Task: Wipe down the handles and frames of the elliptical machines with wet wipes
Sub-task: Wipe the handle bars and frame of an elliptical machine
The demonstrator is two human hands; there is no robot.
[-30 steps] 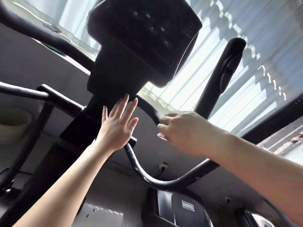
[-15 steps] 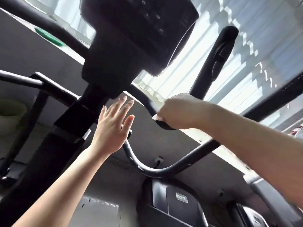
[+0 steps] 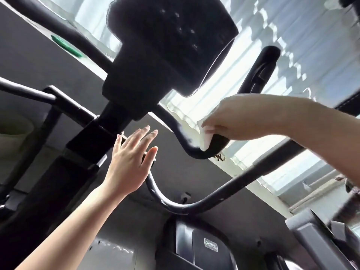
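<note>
Bright window blinds (image 3: 292, 36) fill the upper right behind a black elliptical machine, over a dark wall band; camera tilted steeply upward.

Far left: a pale round container (image 3: 15, 131), blurred, partly behind the left frame tubes (image 3: 29, 92). Green patch (image 3: 66, 46) on the sill line, upper left, identity unclear.

Centre: the console (image 3: 171, 45), dark and underexposed, sits atop the upright mast (image 3: 93, 143). Buttons show only as faint specks.

Left hand (image 3: 130, 160) raised, palm toward the mast, fingers straight and slightly spread, holding nothing. Fingertips close to the mast's right side; contact cannot be confirmed. The palm's lower edge overlaps the start of the lower curved handlebar (image 3: 175, 207), which sweeps down and then up toward the right.

Right of centre: short fixed handle (image 3: 194, 151) curving out from under the console. Right hand (image 3: 237, 121) comes in from the right edge, fingers curled down over a white wet wipe (image 3: 204, 137), pressing it against the upper side of that handle near its end. Wipe is folded, draped over the tube.

Behind the hand: a tall moving-arm handle (image 3: 261, 69) rises to the blinds.

Bottom: a neighbouring machine's housing with a small label (image 3: 210, 247), text unreadable. Lower right corner blurred.
</note>
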